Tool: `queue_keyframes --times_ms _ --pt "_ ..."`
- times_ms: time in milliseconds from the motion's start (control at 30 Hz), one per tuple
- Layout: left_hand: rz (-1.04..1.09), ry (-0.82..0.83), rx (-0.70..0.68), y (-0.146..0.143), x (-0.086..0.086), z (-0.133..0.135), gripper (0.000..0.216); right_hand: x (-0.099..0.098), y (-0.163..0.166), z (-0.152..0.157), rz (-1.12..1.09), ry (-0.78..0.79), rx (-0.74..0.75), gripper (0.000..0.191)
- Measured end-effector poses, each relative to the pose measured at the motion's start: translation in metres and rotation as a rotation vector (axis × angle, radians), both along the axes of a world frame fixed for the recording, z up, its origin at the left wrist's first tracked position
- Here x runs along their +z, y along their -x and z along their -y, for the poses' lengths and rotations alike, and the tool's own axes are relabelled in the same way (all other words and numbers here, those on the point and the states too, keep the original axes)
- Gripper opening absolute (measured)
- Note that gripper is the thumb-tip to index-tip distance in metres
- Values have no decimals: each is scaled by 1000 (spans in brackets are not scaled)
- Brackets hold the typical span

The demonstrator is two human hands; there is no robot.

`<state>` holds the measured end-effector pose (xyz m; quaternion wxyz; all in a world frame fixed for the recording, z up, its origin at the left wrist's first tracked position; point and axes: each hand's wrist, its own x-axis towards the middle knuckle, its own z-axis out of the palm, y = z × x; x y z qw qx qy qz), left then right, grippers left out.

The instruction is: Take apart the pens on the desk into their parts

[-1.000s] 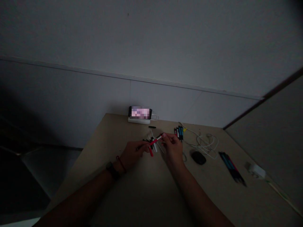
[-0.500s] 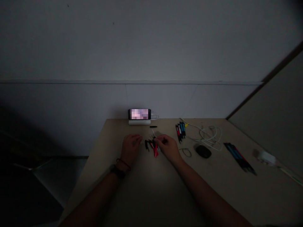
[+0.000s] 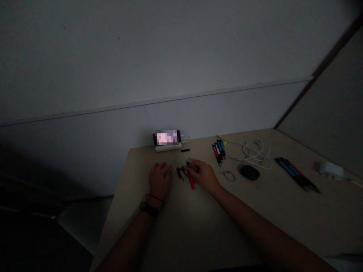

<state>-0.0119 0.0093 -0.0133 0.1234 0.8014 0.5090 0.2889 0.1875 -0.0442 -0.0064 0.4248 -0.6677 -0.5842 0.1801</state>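
Note:
My left hand (image 3: 160, 178) rests on the desk with its fingers spread, left of a small group of pen parts. Black pieces (image 3: 179, 173) lie just beyond its fingertips. My right hand (image 3: 202, 174) is closed in a pinch over the right side of this group. A red piece (image 3: 191, 182) sticks out below its fingers, and thin pale sticks (image 3: 185, 158) show above them. What the fingertips grip is too small and dark to make out.
A lit phone (image 3: 166, 138) leans on a white bar (image 3: 168, 147) by the wall. A black stick (image 3: 185, 150) lies near it. To the right are several pens (image 3: 219, 152), a white cable (image 3: 256, 151), a cable loop (image 3: 228, 175), a black mouse (image 3: 249, 172), more pens (image 3: 296, 174) and a white adapter (image 3: 331, 170).
The view has tilted and shifted. My left fingers, closer together before, are now spread on the desk. My right hand stays pinched over the small parts.

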Motion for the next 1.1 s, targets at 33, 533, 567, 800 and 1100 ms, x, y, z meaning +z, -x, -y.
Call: queue_keyframes --times_ms 33,533,567,800,1100 --pt "-4 2 -1 0 0 0 32 1 1 0 25 0 3 19" --pt "-6 19 -9 0 -4 -1 33 5 4 2 104 -36 5 19" --pt "-1 19 -9 0 -4 -1 33 4 4 2 103 -44 10 19" --pt "107 -7 2 -3 -5 -1 29 -1 3 -1 88 -58 34 21" --pt "324 -81 -105 -6 2 6 24 0 3 0 52 -64 35 21"
